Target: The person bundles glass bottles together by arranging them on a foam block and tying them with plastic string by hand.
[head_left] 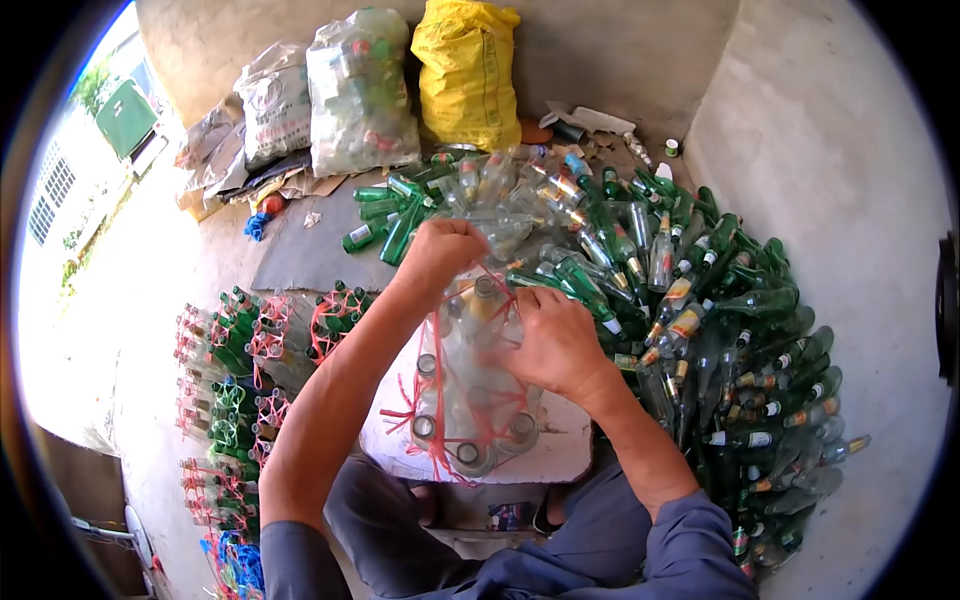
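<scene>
A bundle of clear glass bottles (465,380) stands upright on a white board (568,445) in front of the knees, with red-pink string (437,455) looped around and between the necks. At the bundle's far side my left hand (443,255) is raised with its fingers closed, pinching the string, which runs down toward the bottles. My right hand (555,338) rests at the bundle's right far corner, its fingers curled on the string near a bottle neck; parts of its fingers are hidden.
Loose green and clear bottles (690,340) are heaped at the right and far side. Tied bottle bundles (235,420) stand at the left. A white sack (275,105), a clear sack (362,95) and a yellow sack (466,75) lean against the back wall.
</scene>
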Motion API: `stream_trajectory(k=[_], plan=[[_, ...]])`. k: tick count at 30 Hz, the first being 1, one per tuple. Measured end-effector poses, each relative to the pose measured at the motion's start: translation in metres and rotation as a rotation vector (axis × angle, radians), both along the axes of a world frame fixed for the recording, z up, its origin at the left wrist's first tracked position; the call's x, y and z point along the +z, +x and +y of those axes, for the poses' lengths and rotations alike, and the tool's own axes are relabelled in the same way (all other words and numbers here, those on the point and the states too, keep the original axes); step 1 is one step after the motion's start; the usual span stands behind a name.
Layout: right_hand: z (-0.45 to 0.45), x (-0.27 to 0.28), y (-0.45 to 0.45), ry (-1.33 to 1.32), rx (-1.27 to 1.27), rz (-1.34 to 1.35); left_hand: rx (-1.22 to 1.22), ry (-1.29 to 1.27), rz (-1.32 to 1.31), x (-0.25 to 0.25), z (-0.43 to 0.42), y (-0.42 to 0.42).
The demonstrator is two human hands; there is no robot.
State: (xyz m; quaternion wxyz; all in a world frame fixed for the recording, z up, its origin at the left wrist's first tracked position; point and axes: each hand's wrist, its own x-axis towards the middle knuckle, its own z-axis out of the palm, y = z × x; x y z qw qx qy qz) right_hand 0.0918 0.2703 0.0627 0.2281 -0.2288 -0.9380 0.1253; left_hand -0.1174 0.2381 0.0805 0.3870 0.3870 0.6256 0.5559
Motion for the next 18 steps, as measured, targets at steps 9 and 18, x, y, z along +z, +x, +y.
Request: stream_trajectory(k=[9,18], plan=[[-0.006,0.011,-0.013,-0.019,-0.092,-0.167,0.058,-0.042,-0.083,-0.002,0.029,-0.001],[0.001,0.000,-0.018,-0.046,-0.048,-0.010,0.086,-0.024,-0.225,-0.014,0.059,-0.012]])
